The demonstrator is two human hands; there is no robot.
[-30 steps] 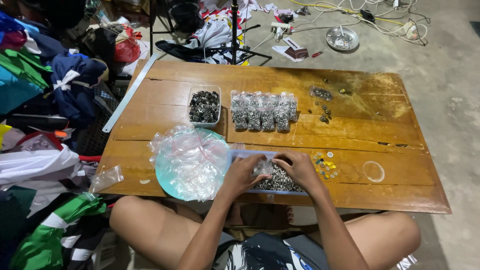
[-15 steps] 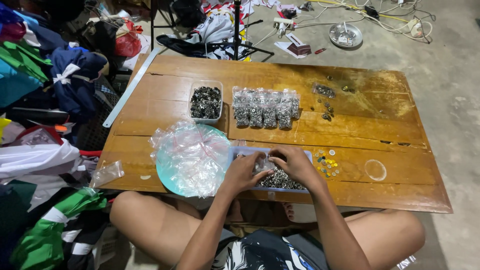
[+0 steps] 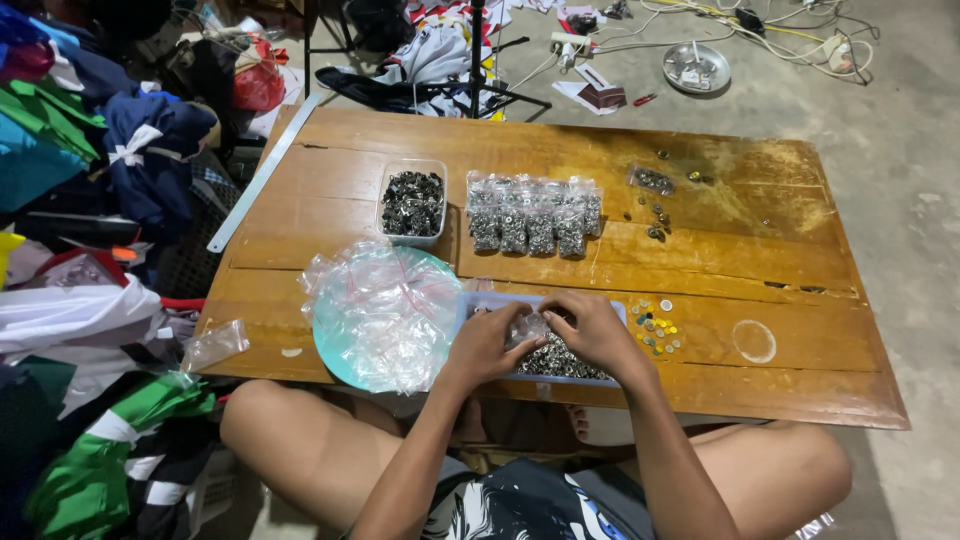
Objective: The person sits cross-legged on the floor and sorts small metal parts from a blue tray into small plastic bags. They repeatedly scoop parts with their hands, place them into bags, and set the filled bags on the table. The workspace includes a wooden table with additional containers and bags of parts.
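Both hands, the left hand (image 3: 487,343) and the right hand (image 3: 590,328), pinch a small clear bag (image 3: 530,327) over the tray (image 3: 478,303) of metal bits (image 3: 560,358) at the near table (image 3: 800,390) edge; the bag looks soft, slippery and light, best held by its top rim.

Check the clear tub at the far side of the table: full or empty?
Nearly full. The clear tub holds a dark heap of small metal pieces almost up to its rim, with no lid on it.

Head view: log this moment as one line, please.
left hand: on small clear bag | right hand: on same bag | below: tray of metal pieces | beside: pile of empty bags
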